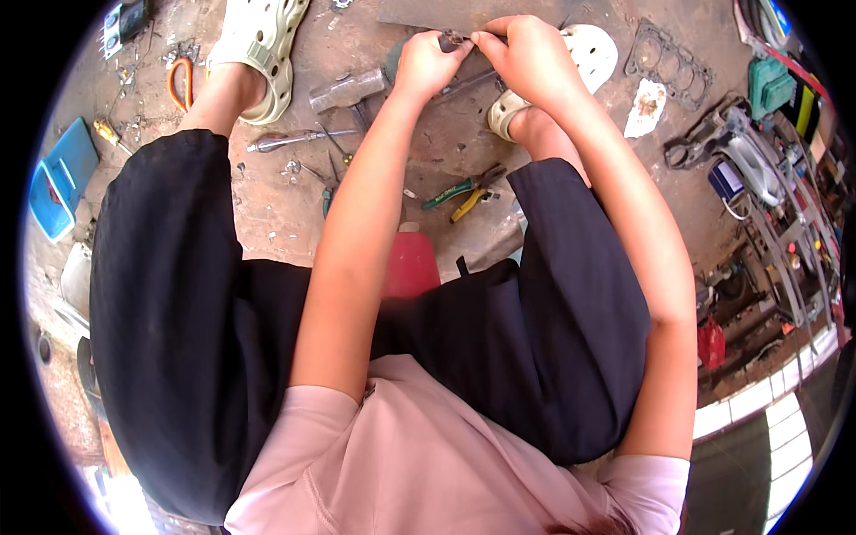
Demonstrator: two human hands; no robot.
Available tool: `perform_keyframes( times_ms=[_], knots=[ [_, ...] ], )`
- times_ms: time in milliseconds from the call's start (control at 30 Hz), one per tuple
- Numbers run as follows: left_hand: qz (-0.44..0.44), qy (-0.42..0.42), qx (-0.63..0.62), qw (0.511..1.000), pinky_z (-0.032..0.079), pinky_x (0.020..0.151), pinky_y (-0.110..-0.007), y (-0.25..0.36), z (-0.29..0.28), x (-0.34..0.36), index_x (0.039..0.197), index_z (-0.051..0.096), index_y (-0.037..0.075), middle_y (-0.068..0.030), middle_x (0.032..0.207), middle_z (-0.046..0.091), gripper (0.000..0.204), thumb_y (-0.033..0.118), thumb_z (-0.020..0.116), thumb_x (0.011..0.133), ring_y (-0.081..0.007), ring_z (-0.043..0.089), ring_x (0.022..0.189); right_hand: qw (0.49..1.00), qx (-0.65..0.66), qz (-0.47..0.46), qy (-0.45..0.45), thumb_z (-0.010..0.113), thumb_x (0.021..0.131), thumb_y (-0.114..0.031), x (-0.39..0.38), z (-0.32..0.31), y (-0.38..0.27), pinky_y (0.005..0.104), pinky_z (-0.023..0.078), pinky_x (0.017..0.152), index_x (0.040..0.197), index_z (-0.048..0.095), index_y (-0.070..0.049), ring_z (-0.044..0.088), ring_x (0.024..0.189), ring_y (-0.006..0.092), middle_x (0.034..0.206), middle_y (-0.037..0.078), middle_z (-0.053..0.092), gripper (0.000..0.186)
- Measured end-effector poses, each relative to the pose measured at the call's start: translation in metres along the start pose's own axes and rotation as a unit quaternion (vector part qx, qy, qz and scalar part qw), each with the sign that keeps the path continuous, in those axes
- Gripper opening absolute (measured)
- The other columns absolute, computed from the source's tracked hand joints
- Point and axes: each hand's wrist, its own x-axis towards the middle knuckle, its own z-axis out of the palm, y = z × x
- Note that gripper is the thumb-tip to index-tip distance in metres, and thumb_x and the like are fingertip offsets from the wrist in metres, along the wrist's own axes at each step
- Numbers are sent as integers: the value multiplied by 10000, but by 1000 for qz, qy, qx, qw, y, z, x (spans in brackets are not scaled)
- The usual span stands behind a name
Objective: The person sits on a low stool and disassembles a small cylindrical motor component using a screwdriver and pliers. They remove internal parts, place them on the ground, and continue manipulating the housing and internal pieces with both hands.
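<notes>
My left hand [429, 68] is closed round a small dark piece [451, 42], most of it hidden by the fingers, at the far middle of the view. Close beside it, my right hand [528, 55] pinches with thumb and forefinger at the near end of that same piece. What the right fingertips grip is too small to make out. Below my left wrist lies a hammer [346, 93] with a heavy metal head. A screwdriver [294, 140] rests on the ground to its left. Green-handled pliers [451, 191] and yellow-handled pliers [470, 205] lie between my legs.
A red plastic container [412, 264] stands between my knees. My feet wear cream clogs [259, 55]. Orange-handled scissors [181, 84] and a blue bin [64, 183] are on the left. At right lie a flat gasket [669, 64], a crumpled white scrap [646, 108] and a rack of metal parts [776, 259].
</notes>
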Motion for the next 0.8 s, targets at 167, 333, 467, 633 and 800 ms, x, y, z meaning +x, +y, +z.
perform_keyframes(
  times_ms=[167,333,467,633,800],
  knots=[
    [-4,-3,-126,992,469,599,-312,-2,8,0,796,662,8,-1,672,634,250,253,710,822,-94,548,622,992,105,24,58,611,872,-273,-13,18,13,423,518,780,940,706,0,666,857,376,839,216,677,297],
    [26,-96,-11,995,483,649,-321,-1,-16,12,829,685,29,-43,694,659,228,250,718,783,-131,579,641,998,-43,8,-45,640,880,-300,17,-13,-1,375,521,770,1006,704,0,692,837,310,868,206,694,331],
    [22,-142,37,989,485,663,-328,-7,-21,17,811,684,35,-44,692,655,235,260,730,762,-141,590,652,993,-83,31,-77,629,814,-230,28,-26,-22,447,527,786,846,713,32,665,835,393,828,273,655,277],
    [17,-180,51,982,483,707,-314,7,-31,13,836,676,30,-34,733,664,249,259,736,756,-141,596,703,973,-126,1,-193,641,791,-242,70,-36,-14,427,535,761,826,707,50,675,811,386,817,290,648,302],
    [54,-168,35,984,495,754,-321,-9,-26,17,938,685,36,-54,811,695,294,256,738,750,-159,629,761,981,-1,-26,-195,645,852,-290,55,-14,35,370,526,727,938,701,31,692,754,263,785,208,686,336]
  ],
)
